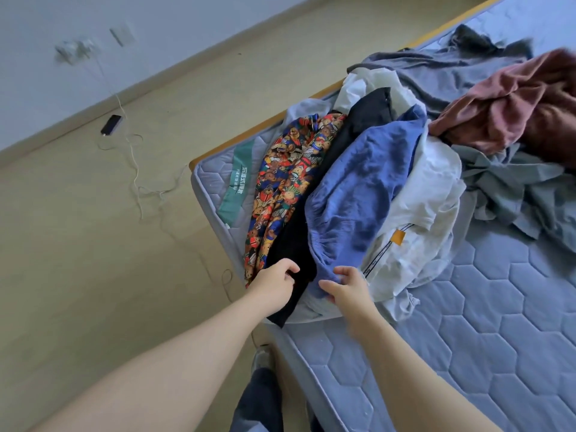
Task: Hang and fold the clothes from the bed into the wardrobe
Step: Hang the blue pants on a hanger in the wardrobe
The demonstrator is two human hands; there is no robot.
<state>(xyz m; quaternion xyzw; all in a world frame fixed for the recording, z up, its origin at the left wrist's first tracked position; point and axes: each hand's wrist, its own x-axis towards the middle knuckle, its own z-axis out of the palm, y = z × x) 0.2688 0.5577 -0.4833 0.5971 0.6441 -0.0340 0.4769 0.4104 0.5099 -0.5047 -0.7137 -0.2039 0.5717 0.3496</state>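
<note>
Person is standing at the corner of the bed (467, 353), a bare quilted mattress, with both hands at the near end of the clothes pile (389, 157). Left hand (276, 283) is pinching the edge of the black garment (296, 244), fingers curled onto the cloth. Right hand (346, 286) is gripping the hem of the blue garment (358, 188), thumb and fingers closing round the fabric. Pile is heaped, nothing folded or hung yet; the wardrobe is not in view. Also lying in the pile: a teddy-bear print garment (286, 185) just beside the black one, a white garment with an orange tag (417, 219) under the blue one, a maroon garment (511, 104) and grey pieces (514, 188) further back. Judging by the creasing, all of it is light, limp cloth: no stiffness, not fragile, likely dragging neighbours along where layers overlap. Best taking hold at a hem, waistband or shoulder seam and lifting clear so the piece is hanging free before folding. No containers are showing. On the floor, a phone (111, 124) is lying with a white cable (137, 169) trailing towards the bed.
</note>
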